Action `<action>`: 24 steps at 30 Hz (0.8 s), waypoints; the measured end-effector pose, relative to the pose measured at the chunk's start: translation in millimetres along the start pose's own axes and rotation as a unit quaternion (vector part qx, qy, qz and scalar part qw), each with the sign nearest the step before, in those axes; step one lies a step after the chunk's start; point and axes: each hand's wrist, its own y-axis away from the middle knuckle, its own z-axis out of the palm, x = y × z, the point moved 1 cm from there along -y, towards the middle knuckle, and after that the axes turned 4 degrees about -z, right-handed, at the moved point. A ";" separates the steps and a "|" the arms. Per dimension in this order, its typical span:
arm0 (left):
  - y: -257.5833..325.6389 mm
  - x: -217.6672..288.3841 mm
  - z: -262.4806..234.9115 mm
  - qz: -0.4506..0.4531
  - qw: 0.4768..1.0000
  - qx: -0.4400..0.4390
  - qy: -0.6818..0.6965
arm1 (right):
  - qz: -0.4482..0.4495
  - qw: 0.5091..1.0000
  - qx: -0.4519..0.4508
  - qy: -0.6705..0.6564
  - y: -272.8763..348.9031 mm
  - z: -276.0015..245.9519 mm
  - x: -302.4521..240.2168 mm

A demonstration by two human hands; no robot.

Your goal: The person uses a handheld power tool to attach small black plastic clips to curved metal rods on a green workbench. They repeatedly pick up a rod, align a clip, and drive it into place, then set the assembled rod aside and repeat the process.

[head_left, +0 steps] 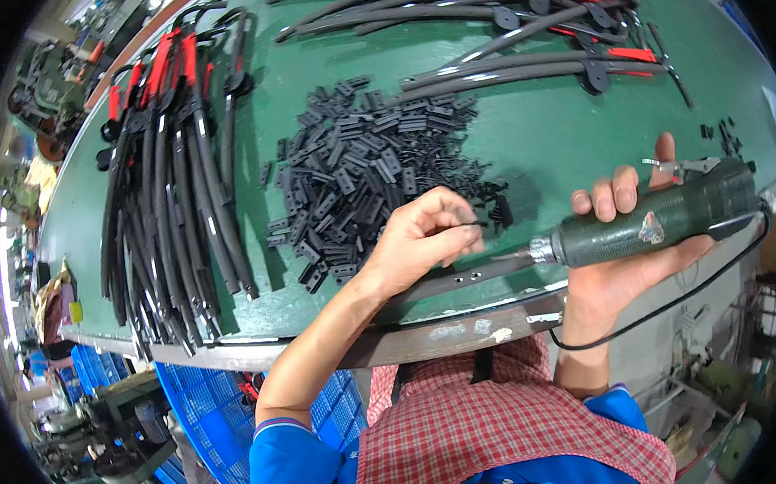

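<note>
My right hand (616,217) is wrapped round a dark green electric screwdriver (652,223) lying nearly level, its bit pointing left. Beneath and left of that bit, a black tube (462,278) with small holes lies along the table's front edge. Just above the tube, the fingers of my left hand (432,234) are pinched together; whatever is between them is too small to name. Beyond this hand spreads a heap of small black rectangular blocks (347,168). Small dark screw-like pieces (460,174) lie at the heap's right side.
Black tubular frames with red parts (170,149) are bunched at the left of the green table (542,132). More such frames (498,18) lie across the back. A black cord (663,313) loops below the screwdriver. Blue baskets (220,416) stand below the front edge.
</note>
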 end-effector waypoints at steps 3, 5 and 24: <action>7.2 -4.5 -1.1 0.026 0.999 -0.028 -0.038 | -0.029 0.992 -0.110 -0.056 -4.5 5.7 4.0; 10.7 -11.3 -1.0 0.075 0.994 -0.030 -0.079 | -0.045 0.983 -0.176 -0.041 -4.7 5.0 3.9; 20.0 -2.2 7.1 0.307 0.843 0.005 -0.441 | 0.006 0.997 0.076 -0.017 6.7 -16.3 8.3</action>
